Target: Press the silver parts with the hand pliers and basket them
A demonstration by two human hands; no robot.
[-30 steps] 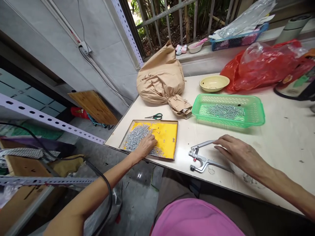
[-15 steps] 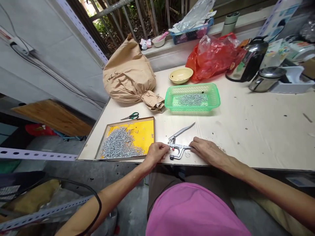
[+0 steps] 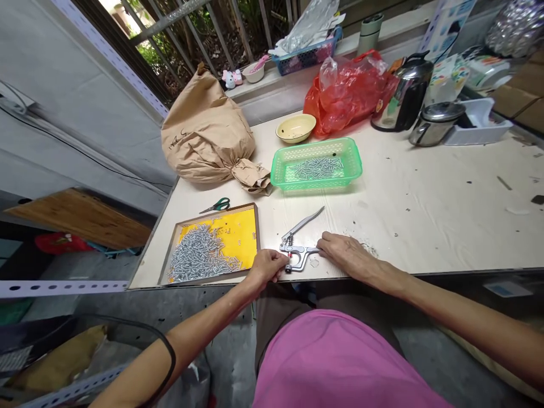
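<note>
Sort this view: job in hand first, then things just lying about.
Likely the job:
hand pliers, right hand at one handle
cardboard tray of metal pieces
green basket of pieces

Seemingly lying about:
scissors
paper sack
yellow bowl
red bag

Pliers, nose end: the side toward the shallow tray is occupied by the left hand.
Lower handle: its end is covered by the right hand.
Upper handle: approachable from above; a gap is left before the green basket.
Table, right side: wide passage is afforded over scattered specks.
Table, far side: barred by paper bag, red bag and kettle.
</note>
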